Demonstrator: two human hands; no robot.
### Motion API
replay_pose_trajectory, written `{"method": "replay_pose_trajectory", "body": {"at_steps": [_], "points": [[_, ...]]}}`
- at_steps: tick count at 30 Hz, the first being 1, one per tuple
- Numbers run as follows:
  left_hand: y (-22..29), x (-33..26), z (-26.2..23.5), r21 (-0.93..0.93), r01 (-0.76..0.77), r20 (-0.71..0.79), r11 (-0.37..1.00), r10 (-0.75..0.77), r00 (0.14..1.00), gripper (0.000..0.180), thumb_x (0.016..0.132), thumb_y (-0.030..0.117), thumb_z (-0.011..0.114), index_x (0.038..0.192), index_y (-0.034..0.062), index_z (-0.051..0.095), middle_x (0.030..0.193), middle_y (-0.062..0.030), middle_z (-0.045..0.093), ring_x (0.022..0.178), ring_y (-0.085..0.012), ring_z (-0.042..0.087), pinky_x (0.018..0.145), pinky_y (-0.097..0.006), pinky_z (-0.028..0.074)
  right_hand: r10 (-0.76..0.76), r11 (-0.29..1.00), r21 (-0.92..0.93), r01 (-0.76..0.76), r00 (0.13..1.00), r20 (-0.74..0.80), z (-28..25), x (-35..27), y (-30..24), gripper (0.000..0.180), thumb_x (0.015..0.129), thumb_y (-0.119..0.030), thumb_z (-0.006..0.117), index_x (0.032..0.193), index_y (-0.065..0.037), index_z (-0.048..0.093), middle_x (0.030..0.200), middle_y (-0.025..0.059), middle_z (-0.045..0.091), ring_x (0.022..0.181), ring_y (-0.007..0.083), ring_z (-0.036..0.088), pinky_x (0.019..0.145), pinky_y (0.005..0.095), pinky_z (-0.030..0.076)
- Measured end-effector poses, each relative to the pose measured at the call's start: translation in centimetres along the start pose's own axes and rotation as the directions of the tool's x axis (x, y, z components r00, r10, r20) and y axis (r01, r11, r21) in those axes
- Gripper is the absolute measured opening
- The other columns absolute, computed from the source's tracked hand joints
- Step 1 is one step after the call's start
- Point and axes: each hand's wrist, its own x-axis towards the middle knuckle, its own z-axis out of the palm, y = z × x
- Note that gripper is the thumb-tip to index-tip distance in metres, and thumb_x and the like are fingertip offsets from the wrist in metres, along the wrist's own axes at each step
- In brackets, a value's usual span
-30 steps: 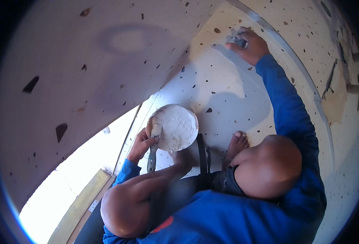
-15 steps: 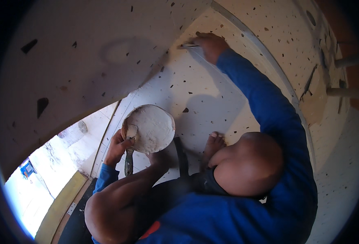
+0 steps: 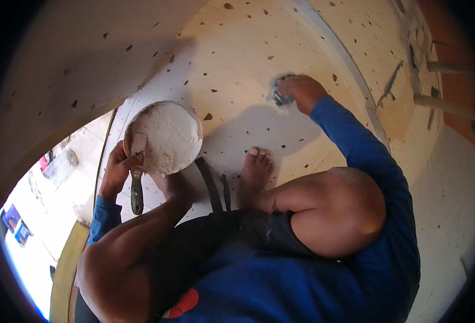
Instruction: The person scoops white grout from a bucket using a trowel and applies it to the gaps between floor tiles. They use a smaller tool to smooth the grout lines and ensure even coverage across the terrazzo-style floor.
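Observation:
A round container [image 3: 195, 116] full of white paste is tipped toward me above my left foot. My left hand [image 3: 120, 169] is closed on its left rim. The same hand pins a putty knife [image 3: 136, 189], whose coated blade rests on the paste while its worn handle hangs outside the rim. Out to the right, my right hand [image 3: 304, 92] is closed on a dark greenish wad [image 3: 281, 90] against the pale, dark-speckled surface [image 3: 232, 81]. Motion blur hides what the wad is.
My bare feet [image 3: 256, 167] stand on the speckled surface, with dark straps [image 3: 211, 185] between them. A grey strip [image 3: 337, 46] curves along the right. Rods [image 3: 445, 102] jut out at far right. Beyond the left edge lie a yellowish board [image 3: 68, 269] and a blue item [image 3: 19, 226].
My right hand has come from the far corner back toward me and slightly right, with the wad now showing. My view has shifted; the container and putty knife appear farther left and higher.

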Motion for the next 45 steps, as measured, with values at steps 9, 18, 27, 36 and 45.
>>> {"method": "replay_pose_trajectory", "body": {"at_steps": [9,18,27,36,45], "points": [[2.4,0.2,0.4,-0.028,-0.124,0.115,0.992,0.126,0.985,0.054,0.076,0.001,0.059,0.128,-0.0040,0.048,0.115,-0.0090,0.061,0.104,-0.0180,0.057,0.094,-0.032,0.044,0.322,0.945,-0.053,-0.322,0.895,0.309,6.7,-23.6,0.2,0.046,0.076,0.006,0.055,0.116,-0.015,0.065,0.128,0.0079,0.059,0.122,0.0248,0.052,0.105,0.0391,0.038],[2.8,0.1,0.6,0.033,-0.192,0.170,0.981,0.184,0.968,0.057,0.076,0.006,0.059,0.130,-0.0051,0.046,0.117,-0.0101,0.060,0.105,-0.0194,0.056,0.095,-0.033,0.043,0.705,0.666,0.370,-0.647,0.708,-0.032,2.0,-20.3,-2.2,0.039,0.076,-0.002,0.057,0.112,-0.012,0.067,0.104,0.0166,0.067,0.100,0.0358,0.062,0.090,0.0419,0.048],[4.0,-0.1,1.8,0.043,-0.232,0.208,0.972,0.218,0.953,0.063,0.075,0.015,0.060,0.133,-0.0056,0.044,0.121,-0.0140,0.058,0.109,-0.0234,0.056,0.096,-0.035,0.044,0.845,0.512,0.390,-0.766,0.532,-0.064,4.2,-25.1,-3.4,0.032,0.080,-0.009,0.065,0.112,-0.010,0.066,0.101,0.0176,0.068,0.096,0.0357,0.064,0.086,0.0406,0.049],[4.3,0.2,2.0,0.074,-0.342,0.189,0.937,0.324,0.927,0.066,0.078,0.030,0.061,0.131,-0.0062,0.046,0.117,-0.0135,0.058,0.103,-0.0224,0.057,0.090,-0.033,0.045,0.885,0.437,0.503,-0.746,0.457,-0.091,6.0,-25.6,-5.6,0.036,0.078,-0.013,0.064,0.113,-0.007,0.065,0.104,0.0221,0.066,0.100,0.0347,0.064,0.091,0.0405,0.048],[12.9,2.1,7.5,0.169,-0.510,0.288,0.843,0.453,0.844,0.054,0.085,0.031,0.055,0.123,-0.0069,0.050,0.105,-0.0131,0.061,0.092,-0.0203,0.059,0.080,-0.031,0.048,0.876,0.480,0.827,-0.292,0.204,-0.437,-3.9,-25.7,-16.3,0.032,0.085,-0.015,0.065,0.113,0.001,0.064,0.096,0.0118,0.070,0.087,0.0181,0.064,0.086,0.0315,0.049]]}}
